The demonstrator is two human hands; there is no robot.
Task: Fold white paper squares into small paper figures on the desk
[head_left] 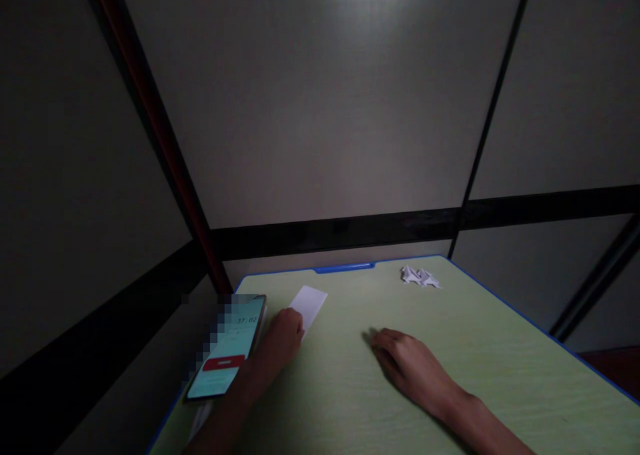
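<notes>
My left hand [280, 341] rests on the pale green table [450, 348] with its fingers curled onto the near end of a white strip of paper [310, 303]. My right hand [403, 365] lies palm down on the table's middle, fingers drawn loosely together and touching nothing else. A small folded or crumpled white paper shape [419, 277] sits near the far edge, well beyond the right hand.
A phone [227, 356] with a lit screen and a red button lies at the table's left edge, beside my left forearm. A blue rim and a blue handle notch [344, 267] edge the table. Grey wall panels with dark bars stand behind.
</notes>
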